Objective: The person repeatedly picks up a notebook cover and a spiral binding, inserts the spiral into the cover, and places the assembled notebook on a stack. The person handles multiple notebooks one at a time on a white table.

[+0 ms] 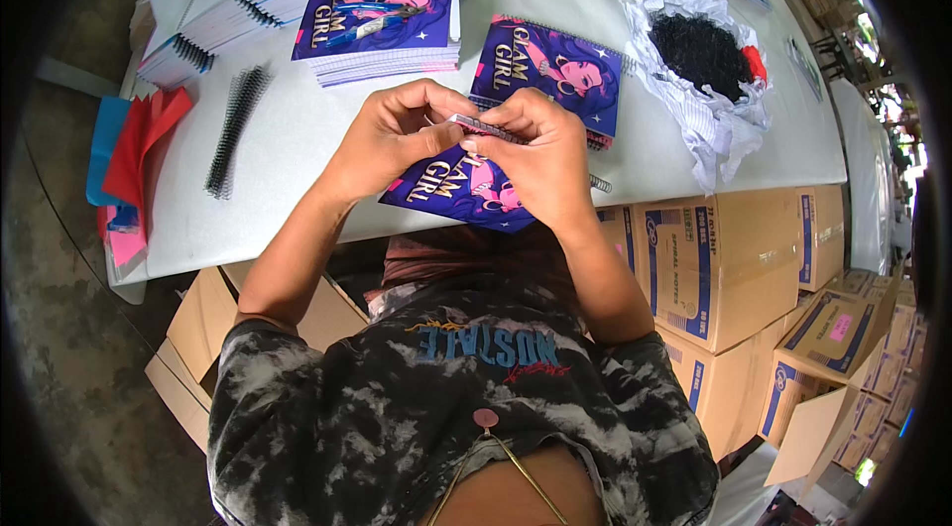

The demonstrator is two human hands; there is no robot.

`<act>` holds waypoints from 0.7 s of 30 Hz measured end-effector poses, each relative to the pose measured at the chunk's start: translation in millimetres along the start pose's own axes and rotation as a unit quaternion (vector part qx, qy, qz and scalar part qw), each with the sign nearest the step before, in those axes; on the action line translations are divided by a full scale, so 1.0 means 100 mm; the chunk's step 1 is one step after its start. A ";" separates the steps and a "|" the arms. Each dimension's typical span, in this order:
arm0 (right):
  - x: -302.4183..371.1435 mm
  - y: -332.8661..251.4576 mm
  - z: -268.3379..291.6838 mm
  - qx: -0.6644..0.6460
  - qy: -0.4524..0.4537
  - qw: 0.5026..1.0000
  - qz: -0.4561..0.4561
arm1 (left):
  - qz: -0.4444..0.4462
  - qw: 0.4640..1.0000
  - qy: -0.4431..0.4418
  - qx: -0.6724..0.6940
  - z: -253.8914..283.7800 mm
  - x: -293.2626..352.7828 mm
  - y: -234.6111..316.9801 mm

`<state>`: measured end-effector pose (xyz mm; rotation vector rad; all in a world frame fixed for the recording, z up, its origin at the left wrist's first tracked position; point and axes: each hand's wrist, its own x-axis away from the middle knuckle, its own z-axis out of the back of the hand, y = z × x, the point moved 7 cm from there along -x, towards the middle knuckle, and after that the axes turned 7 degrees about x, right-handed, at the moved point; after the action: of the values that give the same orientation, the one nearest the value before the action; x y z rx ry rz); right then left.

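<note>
Close to the table's front edge, I hold a spiral notebook (451, 189) tilted, its purple illustrated cover hanging below my fingers. My left hand (392, 139) pinches the left part of its bound edge between thumb and fingers. On the other side, my right hand (543, 144) is closed on the same edge, thumb and fingertips beside a dark coil (501, 132). The fingers hide part of the binding. Just beyond my right hand lies a stack of notebooks with the same purple cover (570, 65).
Another notebook pile (387, 35) carries a shiny wrapped tool. Loose black coils (236, 129) lie at left, by a red cloth (154, 144). Crumpled white wrapping (709, 129) cradles tangled black coils (702, 55) at right. Cardboard boxes (729, 258) stand below the table's right side.
</note>
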<state>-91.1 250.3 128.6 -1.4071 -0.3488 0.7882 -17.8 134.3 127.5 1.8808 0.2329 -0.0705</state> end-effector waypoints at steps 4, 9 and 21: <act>0.03 -0.21 -0.05 0.183 0.040 0.980 0.073 | 0.056 0.993 -0.014 -0.104 0.06 -0.09 -0.03; 0.05 -0.27 0.32 0.101 0.148 0.977 0.119 | -0.094 0.913 0.039 -0.394 -0.04 -0.23 0.36; 0.31 1.13 1.23 0.326 0.372 0.865 -0.087 | 0.006 0.800 0.285 -0.528 0.22 -0.64 -0.56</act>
<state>-181.4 358.4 33.8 -0.9119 0.3700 0.1293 -90.1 122.0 79.2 0.7262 0.5389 0.5483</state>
